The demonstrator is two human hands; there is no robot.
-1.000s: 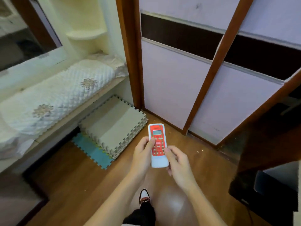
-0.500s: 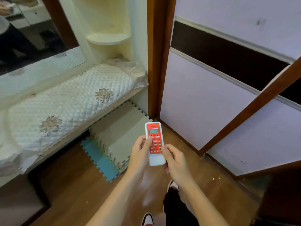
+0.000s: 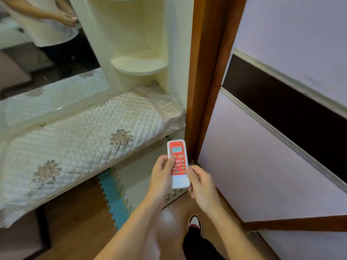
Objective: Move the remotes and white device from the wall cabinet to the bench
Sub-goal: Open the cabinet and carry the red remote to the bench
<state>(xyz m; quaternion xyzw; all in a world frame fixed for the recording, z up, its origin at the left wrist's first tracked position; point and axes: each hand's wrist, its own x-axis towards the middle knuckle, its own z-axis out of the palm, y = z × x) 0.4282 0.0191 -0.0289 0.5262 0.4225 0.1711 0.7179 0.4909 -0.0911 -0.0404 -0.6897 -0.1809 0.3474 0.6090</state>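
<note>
Grip unchanged, left hand [image 3: 161, 178], right hand [image 3: 203, 186] holding remote [image 3: 178, 162]; bench [image 3: 75, 141] nearer

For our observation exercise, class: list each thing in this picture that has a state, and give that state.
remote: held in both hands, not yet on the bench
left hand: grips the remote, thumb on buttons
right hand: grips the remote's lower right side
foam mats: stacked, partly under the bench

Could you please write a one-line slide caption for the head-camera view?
Left hand and right hand hold a red-faced white remote near the cream quilted bench.
</note>
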